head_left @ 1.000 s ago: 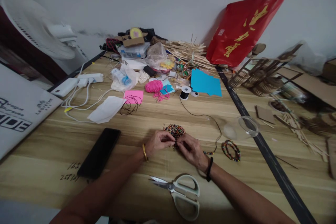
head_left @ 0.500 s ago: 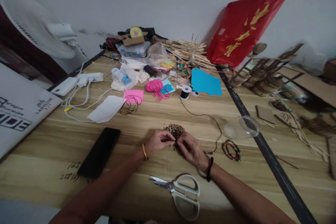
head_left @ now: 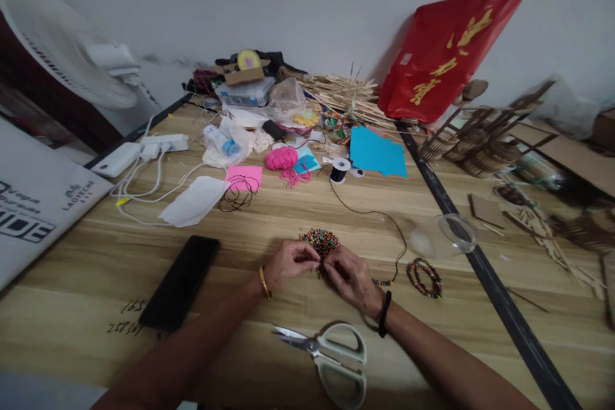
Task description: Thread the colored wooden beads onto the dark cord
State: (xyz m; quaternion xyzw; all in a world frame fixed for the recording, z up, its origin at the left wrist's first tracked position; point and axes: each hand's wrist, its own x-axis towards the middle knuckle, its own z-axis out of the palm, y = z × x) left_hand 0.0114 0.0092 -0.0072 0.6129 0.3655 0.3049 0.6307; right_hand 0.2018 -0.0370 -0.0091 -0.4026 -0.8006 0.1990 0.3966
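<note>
Left hand (head_left: 288, 264) and right hand (head_left: 353, 275) almost meet, pose unchanged since earlier frame; each grip pinched narrow, contents too small to tell; bead pile (head_left: 321, 241) at 12 o'clock; scissors (head_left: 312, 345) at 6.

A plain grey wall (head_left: 288, 0) fills the top of my view, with dark scuffs (head_left: 166, 59) low on its left part. Over on my left, a white fan (head_left: 57, 45) stands before a dark brown panel (head_left: 81, 114). Below, I see the surface (head_left: 96, 250) — light, streaky wood, a black strip (head_left: 513, 320) crossing its right side. The light looks dim — soft, slightly cool.
</note>
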